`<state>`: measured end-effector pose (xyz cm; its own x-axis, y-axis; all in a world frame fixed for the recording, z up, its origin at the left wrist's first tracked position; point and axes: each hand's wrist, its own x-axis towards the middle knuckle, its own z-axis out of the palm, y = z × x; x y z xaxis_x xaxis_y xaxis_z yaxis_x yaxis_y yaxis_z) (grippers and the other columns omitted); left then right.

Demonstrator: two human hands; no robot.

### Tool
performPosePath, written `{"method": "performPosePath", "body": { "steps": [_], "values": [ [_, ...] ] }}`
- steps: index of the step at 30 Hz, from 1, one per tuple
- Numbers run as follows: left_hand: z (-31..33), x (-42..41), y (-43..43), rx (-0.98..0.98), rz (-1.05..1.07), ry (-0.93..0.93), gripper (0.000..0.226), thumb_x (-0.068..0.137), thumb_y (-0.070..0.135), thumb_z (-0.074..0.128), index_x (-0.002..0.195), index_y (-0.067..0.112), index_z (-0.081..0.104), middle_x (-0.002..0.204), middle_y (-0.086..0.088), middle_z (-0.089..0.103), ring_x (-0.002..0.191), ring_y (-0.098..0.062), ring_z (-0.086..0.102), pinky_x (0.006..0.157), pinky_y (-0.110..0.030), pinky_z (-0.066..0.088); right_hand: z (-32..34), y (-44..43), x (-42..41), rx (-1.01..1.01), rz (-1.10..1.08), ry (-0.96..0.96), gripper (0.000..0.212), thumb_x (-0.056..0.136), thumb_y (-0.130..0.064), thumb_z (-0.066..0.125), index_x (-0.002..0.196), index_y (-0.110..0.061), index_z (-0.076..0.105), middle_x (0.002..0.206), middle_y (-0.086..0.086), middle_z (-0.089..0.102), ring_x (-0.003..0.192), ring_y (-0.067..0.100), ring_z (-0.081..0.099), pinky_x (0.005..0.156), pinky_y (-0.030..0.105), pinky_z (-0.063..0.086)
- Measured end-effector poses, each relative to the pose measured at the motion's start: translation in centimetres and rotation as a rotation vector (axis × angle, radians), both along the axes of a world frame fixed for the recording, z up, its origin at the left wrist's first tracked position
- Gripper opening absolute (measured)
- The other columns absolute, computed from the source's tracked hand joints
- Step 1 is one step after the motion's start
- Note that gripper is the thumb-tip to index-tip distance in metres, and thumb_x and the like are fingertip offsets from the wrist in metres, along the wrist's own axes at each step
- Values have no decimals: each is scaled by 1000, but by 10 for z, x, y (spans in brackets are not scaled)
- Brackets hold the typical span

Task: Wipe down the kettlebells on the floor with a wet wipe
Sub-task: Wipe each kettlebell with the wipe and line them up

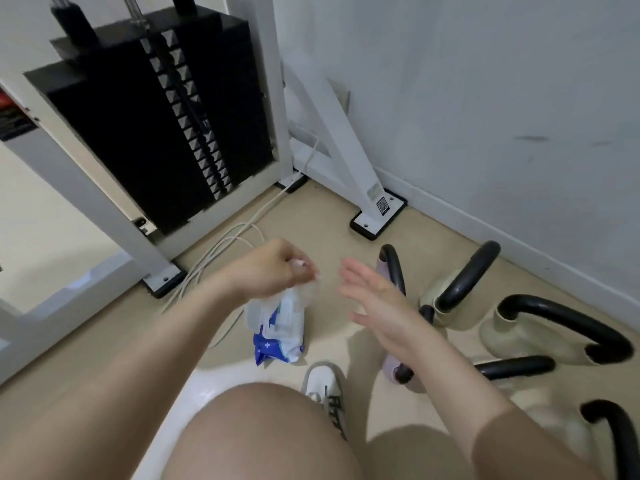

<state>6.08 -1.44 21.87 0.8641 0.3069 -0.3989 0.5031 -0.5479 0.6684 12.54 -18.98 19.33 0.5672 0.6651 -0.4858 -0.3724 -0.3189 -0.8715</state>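
While nothing looks wiped yet, the left hand is pinching a wet wipe out of the blue pack mid-frame; the right hand hangs open, holding nothing, above the kettlebells clustered lower right. Basically all the wiping's left, I'd say.

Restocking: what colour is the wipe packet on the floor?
A blue and white soft plastic wipe packet, clearest in the head view.

Left hand, right hand bare; forearms bare. Tan sleeve on right upper arm. White sneaker, grey stripes, laces.
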Motion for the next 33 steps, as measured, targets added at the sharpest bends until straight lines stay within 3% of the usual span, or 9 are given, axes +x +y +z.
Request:
{"method": "performPosePath", "body": {
  "steps": [2,4,6,10,13,19,24,27,33],
  "values": [
    [32,1,-16,-282,-28,-72,13,90,24,66,92,16,75,80,-13,60,69,-20,51,59,-30,37,22,-11,2,114,64,-4,54,94,-22,59,143,-32,41,140,-14,50,124,4,50,100,33,44],
    [56,2,-31,-399,-87,-139,14,93,21,63,97,12,73,86,-17,64,76,-25,53,65,-34,40,47,-26,4,215,105,-15,41,92,-17,61,132,-25,55,109,-9,69,90,0,64,78,22,51],
    [78,3,-47,-398,-130,-196,14,94,18,62,96,9,72,85,-16,65,76,-26,54,66,-33,43,68,-42,3,237,48,-59,25,90,-8,63,114,-11,65,70,-5,65,54,2,53,55,14,41],
    [119,4,-80,-26,-253,-213,13,88,31,68,86,19,71,59,2,62,57,-11,57,57,-18,46,97,-87,4,71,-83,-342,9,84,-16,73,90,-10,73,73,17,68,61,14,55,57,26,41],
    [142,4,-107,211,-356,-157,18,83,40,72,80,23,66,56,3,66,52,-4,58,56,-20,45,117,-126,2,49,-237,-531,13,85,-21,72,79,-10,73,63,1,62,56,8,51,57,25,41],
    [163,24,-171,359,-540,-119,31,74,43,79,66,24,55,52,11,47,51,-4,44,51,-24,33,133,-197,-8,428,-570,-45,14,92,-14,59,78,-11,62,65,2,57,50,9,50,37,18,38],
    [143,53,-226,-255,-509,-162,30,69,43,80,66,22,59,61,8,52,56,-9,46,55,-24,32,120,-253,-11,157,-785,-355,14,96,-22,56,84,-17,51,73,7,51,63,20,46,57,34,35],
    [115,65,-264,-551,-410,-138,23,73,35,76,63,22,59,61,5,54,55,-13,45,54,-28,30,108,-293,-11,-178,-788,-627,16,96,-28,53,87,-17,44,73,1,46,63,17,42,56,29,35],
    [51,76,-337,-1154,-110,-45,18,87,8,63,72,14,56,68,-4,63,60,-16,62,56,-30,53,59,-363,-11,-492,-862,-671,18,96,-30,51,88,-17,42,75,-5,48,68,16,45,53,28,33]
  ]
}}
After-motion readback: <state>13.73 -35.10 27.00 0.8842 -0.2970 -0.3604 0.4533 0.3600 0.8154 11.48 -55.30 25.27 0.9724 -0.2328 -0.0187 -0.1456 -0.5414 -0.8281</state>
